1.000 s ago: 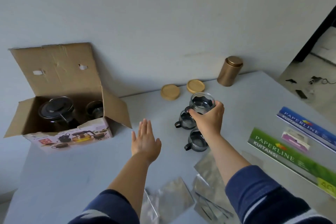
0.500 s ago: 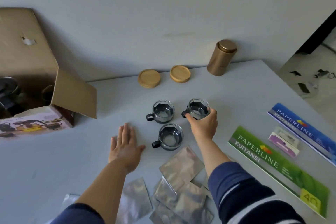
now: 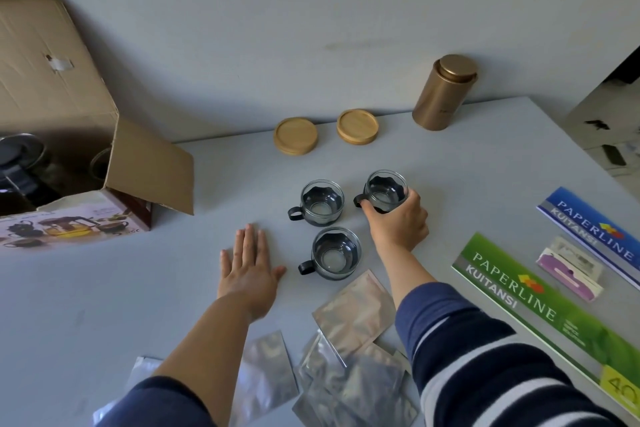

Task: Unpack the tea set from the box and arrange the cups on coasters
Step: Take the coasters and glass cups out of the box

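Note:
Three glass cups with black holders stand on the grey table. My right hand [image 3: 398, 224] grips the rightmost cup [image 3: 385, 190], which rests on the table. A second cup [image 3: 321, 203] stands to its left and a third cup [image 3: 335, 252] nearer me. My left hand [image 3: 250, 267] lies flat and open on the table left of the cups. Two round wooden coasters [image 3: 295, 135] [image 3: 357, 126] lie bare by the wall. The open cardboard box [image 3: 86, 163] at the left holds a dark teapot [image 3: 19, 166] and another cup [image 3: 100, 163].
A gold canister [image 3: 443, 94] stands by the wall at the back right. Paperline receipt books, green [image 3: 540, 305] and blue [image 3: 595, 229], and a small purple packet [image 3: 568, 267] lie at the right. Several silver foil pouches [image 3: 349, 350] lie near me.
My right hand has lowered the cup from above the others onto the table to their right. My left hand has settled flat. The view has shifted right, and the box now sits at the left edge.

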{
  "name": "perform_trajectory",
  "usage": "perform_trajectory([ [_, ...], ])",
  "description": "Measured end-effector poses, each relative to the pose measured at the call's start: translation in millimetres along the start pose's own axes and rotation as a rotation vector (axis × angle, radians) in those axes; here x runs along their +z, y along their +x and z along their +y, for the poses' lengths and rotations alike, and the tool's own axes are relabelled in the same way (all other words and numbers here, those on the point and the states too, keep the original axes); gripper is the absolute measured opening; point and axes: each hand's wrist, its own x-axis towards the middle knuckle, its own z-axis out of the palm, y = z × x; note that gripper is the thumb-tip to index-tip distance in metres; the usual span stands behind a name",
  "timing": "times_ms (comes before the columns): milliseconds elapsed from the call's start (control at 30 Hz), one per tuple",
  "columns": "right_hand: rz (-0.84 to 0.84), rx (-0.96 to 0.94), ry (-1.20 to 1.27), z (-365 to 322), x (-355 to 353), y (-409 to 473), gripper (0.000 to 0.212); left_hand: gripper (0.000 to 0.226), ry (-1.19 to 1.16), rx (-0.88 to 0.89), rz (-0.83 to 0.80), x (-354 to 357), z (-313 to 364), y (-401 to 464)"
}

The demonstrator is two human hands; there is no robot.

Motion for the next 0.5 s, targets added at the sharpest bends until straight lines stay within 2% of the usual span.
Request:
perform_trajectory([
  [233,-0.103,0.005,0.008,3,-13,1,0.096,0.068,0.0,0.006,-0.01,-1,0,0],
  [367,-0.163,0.003,0.007,10,-37,-5,0.072,0.068,0.003,0.01,-0.017,-2,0,0],
  [500,-0.139,-0.105,0.077,5,-59,-23,0.052,0.071,-0.009,0.029,-0.036,-10,-1,-3],
])
